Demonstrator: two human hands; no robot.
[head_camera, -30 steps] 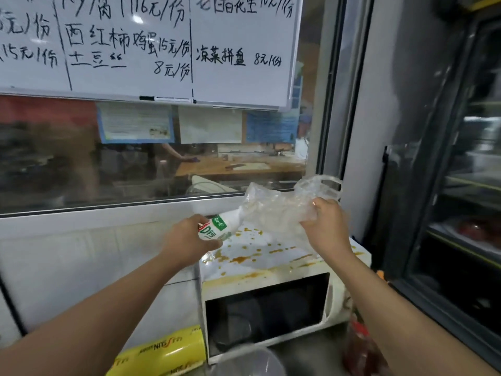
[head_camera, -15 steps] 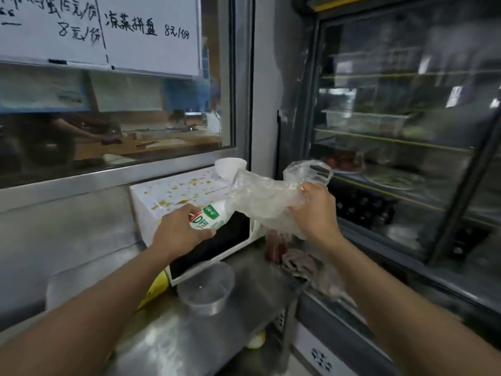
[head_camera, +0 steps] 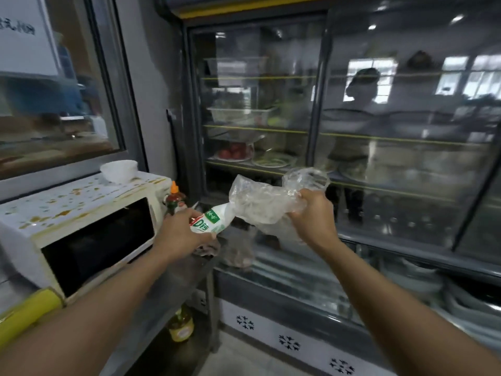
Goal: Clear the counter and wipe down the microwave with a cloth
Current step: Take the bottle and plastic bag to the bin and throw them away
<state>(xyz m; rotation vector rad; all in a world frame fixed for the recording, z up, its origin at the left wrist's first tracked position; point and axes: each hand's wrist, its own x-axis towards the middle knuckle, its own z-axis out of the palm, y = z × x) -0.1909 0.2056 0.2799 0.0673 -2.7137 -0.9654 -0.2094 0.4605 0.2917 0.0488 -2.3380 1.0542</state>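
My left hand (head_camera: 177, 234) grips a small white drink bottle (head_camera: 210, 222) with a green and red label, held tilted in the air. My right hand (head_camera: 313, 215) grips a crumpled clear plastic bag (head_camera: 260, 202); the bottle's top end is inside the bag. Both are held above the right end of the steel counter (head_camera: 187, 270). The white microwave (head_camera: 78, 223) stands at the left, its top spattered with orange-brown stains. A white bowl (head_camera: 119, 170) sits on its back right corner. A crumpled cloth (head_camera: 207, 249) lies on the counter below my left hand.
A sauce bottle with an orange cap (head_camera: 174, 199) stands right of the microwave. A yellow roll box (head_camera: 27, 313) lies at the lower left. A glass-door fridge (head_camera: 339, 137) fills the right side. An oil bottle (head_camera: 181, 324) sits on the shelf under the counter.
The view has swung right, from the menu board and microwave top to the fridge. Both hands keep hold of the bottle and bag, still pressed together.
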